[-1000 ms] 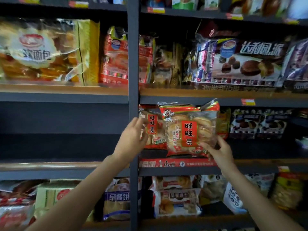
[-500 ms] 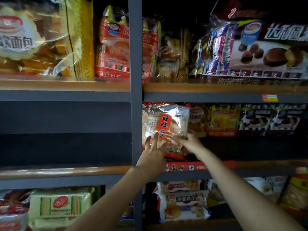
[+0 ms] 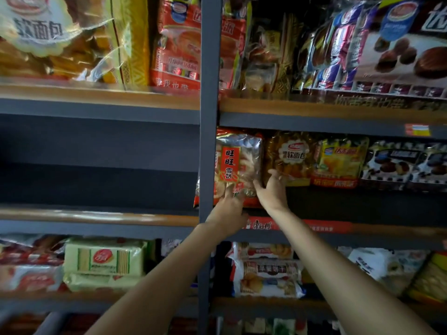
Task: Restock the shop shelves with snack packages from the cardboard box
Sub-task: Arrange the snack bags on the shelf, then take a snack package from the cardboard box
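Pushed deeper: clear red-labelled cracker pack (image 3: 238, 165); left hand (image 3: 228, 211) fingers flat against it, right hand (image 3: 272, 189) gripping edge.

one view only, worn on the person's head. it faces the shelf unit (image 3: 208, 117) head-on and tilts a little upward, so the undersides of the boards show and the top row of packs looms large at the upper edge. it sits close: both forearms reach in from the bottom edge, and the fingers (image 3: 274, 175) meet near the middle of the frame, just right of the grey upright (image 3: 208, 68). left of the fingers lies a bare dark bay; right of them, a row of packs. edges bend and blur, wide-angle.
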`<state>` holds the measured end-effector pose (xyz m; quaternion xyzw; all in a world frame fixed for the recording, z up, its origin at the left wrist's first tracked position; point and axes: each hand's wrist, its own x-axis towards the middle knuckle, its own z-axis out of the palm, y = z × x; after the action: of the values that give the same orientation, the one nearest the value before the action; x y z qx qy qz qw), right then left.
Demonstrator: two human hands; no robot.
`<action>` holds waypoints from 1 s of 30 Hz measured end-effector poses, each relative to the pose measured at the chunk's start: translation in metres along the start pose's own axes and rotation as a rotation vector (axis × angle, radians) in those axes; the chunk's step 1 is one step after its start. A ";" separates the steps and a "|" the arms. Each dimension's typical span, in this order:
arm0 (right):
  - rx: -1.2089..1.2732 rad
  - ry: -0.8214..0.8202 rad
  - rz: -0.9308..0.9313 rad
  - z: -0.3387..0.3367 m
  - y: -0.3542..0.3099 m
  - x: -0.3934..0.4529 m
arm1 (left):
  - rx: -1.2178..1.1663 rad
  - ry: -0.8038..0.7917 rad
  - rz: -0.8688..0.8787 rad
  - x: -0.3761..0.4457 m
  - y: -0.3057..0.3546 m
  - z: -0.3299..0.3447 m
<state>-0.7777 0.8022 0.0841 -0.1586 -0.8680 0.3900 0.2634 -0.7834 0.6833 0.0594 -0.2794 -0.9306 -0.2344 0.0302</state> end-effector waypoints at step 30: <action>-0.341 -1.729 -1.188 0.250 -0.189 -0.733 | -0.011 0.153 -1.581 -0.832 -0.192 -0.020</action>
<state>-0.3419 0.1791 -0.1558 0.5869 -0.7417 0.0525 -0.3204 -0.1866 0.1127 -0.1587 0.4807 -0.8474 -0.2098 -0.0825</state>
